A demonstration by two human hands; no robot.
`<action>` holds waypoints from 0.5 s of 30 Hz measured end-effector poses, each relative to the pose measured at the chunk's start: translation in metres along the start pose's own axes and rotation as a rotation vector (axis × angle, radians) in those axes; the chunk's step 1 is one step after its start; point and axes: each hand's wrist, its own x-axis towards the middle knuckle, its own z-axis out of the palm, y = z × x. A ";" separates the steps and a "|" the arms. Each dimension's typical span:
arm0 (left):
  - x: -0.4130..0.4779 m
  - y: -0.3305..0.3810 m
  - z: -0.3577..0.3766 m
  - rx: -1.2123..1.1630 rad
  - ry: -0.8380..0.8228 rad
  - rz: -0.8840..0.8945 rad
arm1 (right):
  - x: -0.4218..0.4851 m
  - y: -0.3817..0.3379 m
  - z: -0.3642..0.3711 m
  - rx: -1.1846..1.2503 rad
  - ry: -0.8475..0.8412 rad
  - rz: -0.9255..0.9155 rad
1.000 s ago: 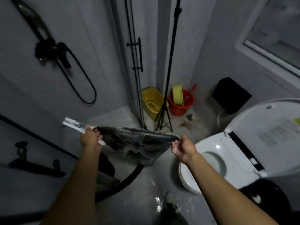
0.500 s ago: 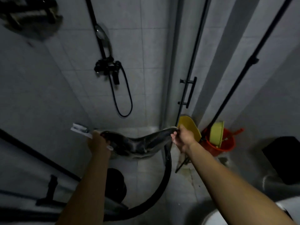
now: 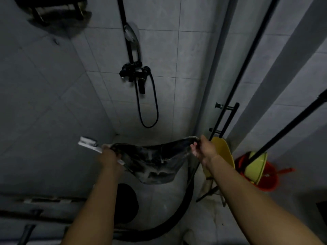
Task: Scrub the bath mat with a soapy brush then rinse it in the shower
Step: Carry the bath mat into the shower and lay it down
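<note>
Held up between grips: bath mat [image 3: 154, 163]. Mat's left edge gripped by left grip [image 3: 108, 157], right edge pinched by right grip [image 3: 203, 150]. Brush [image 3: 89, 144] held in left grip too, stuck out left of mat. Shower mixer [image 3: 135, 74] mounted on wall behind and above mat; shower head [image 3: 130, 34] higher still; hose [image 3: 148, 106] looped down toward mat. Door handle [image 3: 225, 119] fixed up and right of mat. Basin [image 3: 223, 152] leaned just right of mat, behind right grip. Bucket [image 3: 265, 181] set further right, bowl [image 3: 256, 167] in it.
</note>
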 end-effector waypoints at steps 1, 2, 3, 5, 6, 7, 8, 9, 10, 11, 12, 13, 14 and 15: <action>0.003 -0.003 0.004 0.002 0.031 0.017 | 0.009 -0.004 -0.003 -0.002 -0.009 0.016; 0.006 -0.005 0.007 0.010 0.069 0.043 | 0.017 -0.010 -0.005 -0.015 -0.019 0.025; 0.008 -0.007 0.010 0.013 0.083 0.062 | 0.024 -0.014 -0.007 -0.012 -0.018 0.034; 0.012 -0.013 0.017 0.017 0.094 0.090 | 0.040 -0.020 -0.010 -0.018 -0.015 0.061; 0.015 -0.015 0.017 0.018 0.095 0.092 | 0.041 -0.021 -0.011 -0.017 -0.010 0.069; 0.020 -0.018 0.018 0.011 0.101 0.088 | 0.044 -0.021 -0.010 -0.016 -0.003 0.077; 0.024 -0.019 0.019 -0.003 0.110 0.083 | 0.047 -0.020 -0.008 -0.022 0.009 0.070; 0.028 -0.018 0.021 -0.011 0.131 0.082 | 0.049 -0.020 -0.004 -0.037 0.022 0.057; 0.032 -0.017 0.024 -0.016 0.133 0.081 | 0.052 -0.018 0.001 -0.042 0.028 0.042; 0.039 -0.016 0.026 0.006 0.125 0.078 | 0.054 -0.016 0.007 -0.027 0.032 0.031; 0.044 -0.015 0.026 -0.005 0.132 0.070 | 0.058 -0.013 0.014 -0.021 0.041 0.025; 0.051 -0.015 0.026 0.021 0.141 0.066 | 0.061 -0.010 0.019 -0.006 0.049 0.012; 0.060 -0.016 0.025 0.017 0.171 0.048 | 0.069 -0.004 0.023 0.010 0.044 0.016; 0.068 -0.017 0.023 0.035 0.197 0.047 | 0.069 0.001 0.024 0.031 0.037 0.023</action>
